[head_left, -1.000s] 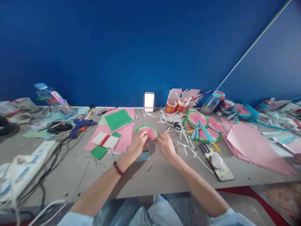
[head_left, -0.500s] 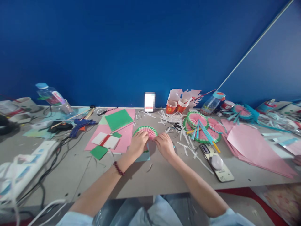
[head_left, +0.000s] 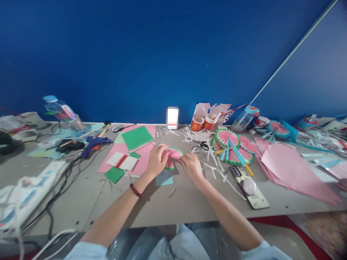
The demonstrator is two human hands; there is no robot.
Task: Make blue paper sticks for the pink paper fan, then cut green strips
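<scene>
A pleated pink paper fan with a green scalloped edge (head_left: 173, 154) is held just above the grey table (head_left: 189, 202), between both hands. My left hand (head_left: 156, 159), with a dark red bead bracelet on its wrist, is closed on the fan's left half. Pinching the fan's right side is my right hand (head_left: 191, 167). A small light blue paper piece (head_left: 164, 178) lies on the table under the fan.
Pink and green paper sheets (head_left: 135, 144) lie to the left, with a blue glue gun (head_left: 93, 143) and cables. To the right are finished fans with blue sticks (head_left: 230, 144), a phone (head_left: 251, 187), scissors (head_left: 204, 145), paper cups (head_left: 202, 122), white paper strips and large pink sheets (head_left: 292, 169).
The fan was spread in a half circle flat on the table. Now my left hand has folded its left side over and lifted it, so the fan is bunched between both hands.
</scene>
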